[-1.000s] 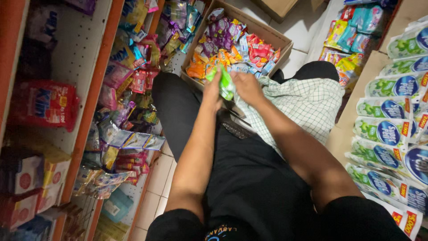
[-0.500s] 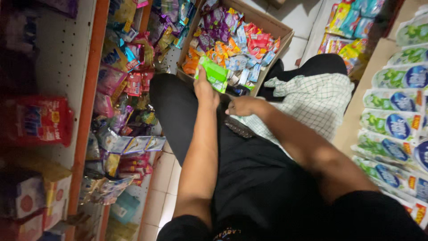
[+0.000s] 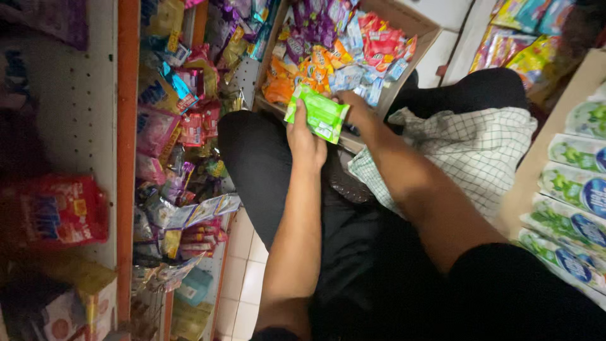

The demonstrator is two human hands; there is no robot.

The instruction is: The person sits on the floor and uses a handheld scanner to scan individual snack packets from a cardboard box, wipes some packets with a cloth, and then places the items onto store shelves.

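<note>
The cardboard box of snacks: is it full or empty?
Nearly full: the cardboard box holds many colourful snack packets heaped close to its rim.

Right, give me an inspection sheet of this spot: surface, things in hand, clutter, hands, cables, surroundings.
Surface: pale tiled floor, partly bare.
Job's things: green packet; cardboard box of mixed sweet packets.
Clutter: loose packets crowd the orange-edged shelves; red pack on the shelf.
Hands: left hand grips the green packet; right hand at the box's near edge, touching that packet.
Cables: nothing seen.
Surroundings: checked cloth on the lap; green and blue packs at right.
</note>
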